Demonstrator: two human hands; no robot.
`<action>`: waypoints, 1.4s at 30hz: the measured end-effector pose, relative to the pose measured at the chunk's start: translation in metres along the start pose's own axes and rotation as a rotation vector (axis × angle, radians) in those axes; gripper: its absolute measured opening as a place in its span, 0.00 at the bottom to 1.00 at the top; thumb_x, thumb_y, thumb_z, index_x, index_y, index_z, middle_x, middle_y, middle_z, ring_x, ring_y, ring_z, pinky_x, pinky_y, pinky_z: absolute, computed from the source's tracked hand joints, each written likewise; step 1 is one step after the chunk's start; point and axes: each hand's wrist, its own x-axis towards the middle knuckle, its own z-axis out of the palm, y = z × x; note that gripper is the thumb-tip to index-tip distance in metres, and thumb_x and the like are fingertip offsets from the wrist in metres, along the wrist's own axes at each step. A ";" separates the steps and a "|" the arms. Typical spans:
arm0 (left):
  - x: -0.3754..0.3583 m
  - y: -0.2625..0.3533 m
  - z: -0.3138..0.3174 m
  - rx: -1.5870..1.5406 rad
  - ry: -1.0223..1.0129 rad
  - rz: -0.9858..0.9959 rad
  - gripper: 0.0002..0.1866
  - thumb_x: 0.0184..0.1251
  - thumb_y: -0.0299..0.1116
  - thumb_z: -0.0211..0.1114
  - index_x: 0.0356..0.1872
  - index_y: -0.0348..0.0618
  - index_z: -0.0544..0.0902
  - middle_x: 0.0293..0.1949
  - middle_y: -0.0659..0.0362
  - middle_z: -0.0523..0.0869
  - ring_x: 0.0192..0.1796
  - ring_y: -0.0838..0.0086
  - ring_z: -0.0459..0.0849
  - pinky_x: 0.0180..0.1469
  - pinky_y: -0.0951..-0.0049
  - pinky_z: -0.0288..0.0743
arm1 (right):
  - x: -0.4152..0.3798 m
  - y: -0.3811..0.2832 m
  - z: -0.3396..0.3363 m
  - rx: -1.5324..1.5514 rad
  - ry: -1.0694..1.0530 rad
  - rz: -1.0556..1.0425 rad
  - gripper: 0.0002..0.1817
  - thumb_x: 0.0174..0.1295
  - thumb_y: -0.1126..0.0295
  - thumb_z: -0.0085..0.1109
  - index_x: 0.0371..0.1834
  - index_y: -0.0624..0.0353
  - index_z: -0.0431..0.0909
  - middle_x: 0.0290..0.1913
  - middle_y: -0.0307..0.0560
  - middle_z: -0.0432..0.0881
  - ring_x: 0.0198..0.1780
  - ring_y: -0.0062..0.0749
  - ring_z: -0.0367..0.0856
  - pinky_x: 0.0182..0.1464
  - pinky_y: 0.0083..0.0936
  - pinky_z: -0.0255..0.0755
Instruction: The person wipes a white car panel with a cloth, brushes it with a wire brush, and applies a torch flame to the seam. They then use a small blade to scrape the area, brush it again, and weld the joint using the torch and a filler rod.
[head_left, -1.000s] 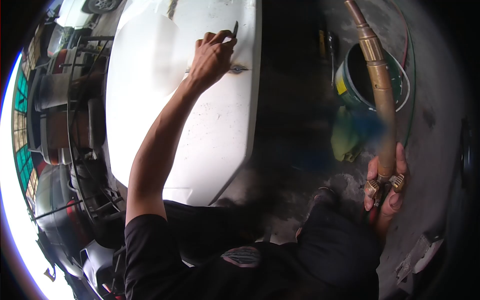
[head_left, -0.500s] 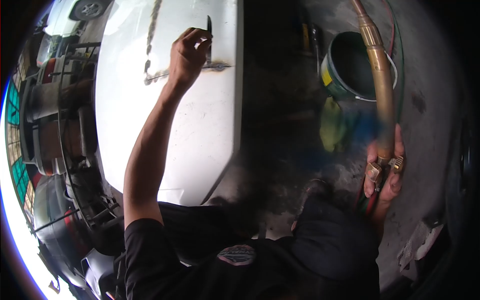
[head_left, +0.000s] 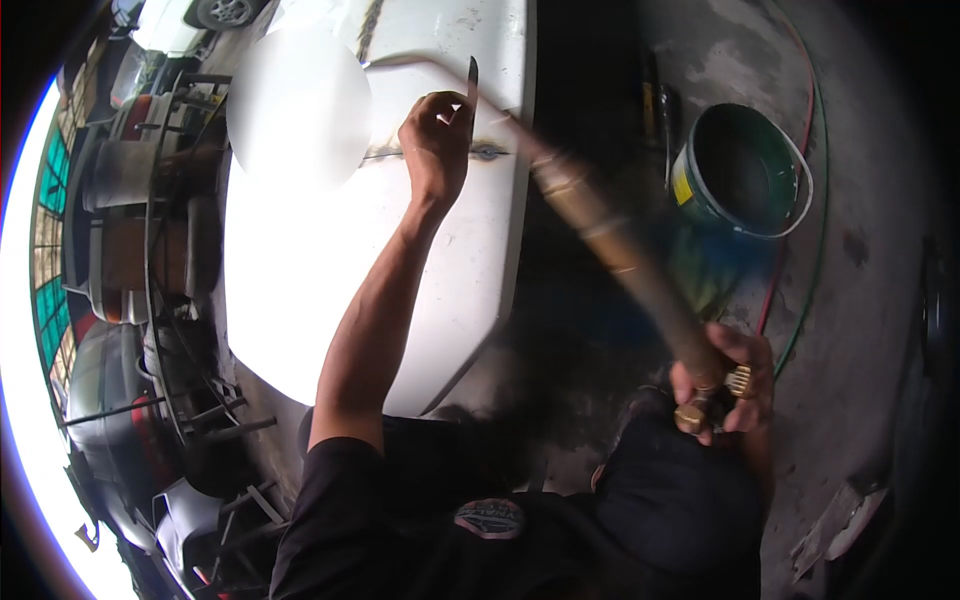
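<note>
In the head view my left hand (head_left: 436, 150) pinches a thin, dark metal strip (head_left: 473, 76), held upright over the white vehicle panel (head_left: 450, 290). Scorched weld marks (head_left: 488, 152) and a narrow seam show on the panel close to that hand. My right hand (head_left: 748, 360) is wrapped round the valve end of a long brass gas torch (head_left: 610, 240). The torch slants up and left, its thin, motion-blurred neck reaching over the panel near the strip. A pale blurred patch covers part of the panel's left side.
A green bucket (head_left: 745, 165) with a white handle stands on the concrete floor at right. Red and green hoses (head_left: 820, 200) run along the floor beside it. Left of the panel is a metal rack (head_left: 155, 260) with bumpers and other car parts. A white car (head_left: 180, 25) stands beyond.
The torch has swung from nearly upright at right to a leftward slant, its neck now over the panel. My right hand has moved left and down. The view has shifted; the left pinch stays.
</note>
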 end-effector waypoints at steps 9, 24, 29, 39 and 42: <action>-0.022 0.017 0.031 0.465 -0.055 0.074 0.17 0.73 0.27 0.60 0.59 0.37 0.86 0.45 0.46 0.83 0.38 0.50 0.87 0.40 0.53 0.82 | 0.076 0.020 0.031 -0.178 -0.142 0.442 0.43 0.58 0.86 0.73 0.80 0.64 0.68 0.46 0.47 0.90 0.31 0.15 0.82 0.32 0.15 0.78; -0.037 0.016 0.029 0.597 -0.077 0.182 0.17 0.70 0.25 0.54 0.54 0.36 0.87 0.55 0.45 0.85 0.55 0.52 0.79 0.57 0.54 0.68 | 0.090 0.032 0.047 -0.289 -0.285 0.329 0.41 0.59 0.84 0.74 0.79 0.64 0.70 0.60 0.54 0.88 0.51 0.22 0.88 0.56 0.21 0.81; -0.041 0.012 0.026 0.559 -0.087 0.183 0.18 0.69 0.24 0.54 0.55 0.37 0.87 0.57 0.47 0.85 0.56 0.52 0.79 0.57 0.54 0.68 | 0.089 0.032 0.047 -0.257 -0.275 0.322 0.41 0.58 0.84 0.75 0.78 0.66 0.70 0.61 0.55 0.88 0.53 0.24 0.87 0.58 0.22 0.81; -0.179 0.059 0.025 -0.100 -0.464 0.004 0.08 0.65 0.20 0.58 0.39 0.40 0.85 0.38 0.43 0.87 0.42 0.42 0.87 0.47 0.52 0.81 | 0.033 -0.026 0.001 -0.291 0.016 0.126 0.49 0.60 0.68 0.77 0.81 0.73 0.59 0.56 0.65 0.83 0.32 0.25 0.87 0.33 0.16 0.85; -0.245 0.044 0.046 0.092 -0.685 -0.058 0.08 0.66 0.25 0.61 0.45 0.41 0.82 0.44 0.39 0.84 0.45 0.38 0.86 0.47 0.46 0.83 | 0.023 -0.035 -0.009 -0.367 0.037 -0.023 0.54 0.62 0.65 0.77 0.84 0.72 0.51 0.49 0.64 0.82 0.24 0.23 0.82 0.23 0.14 0.79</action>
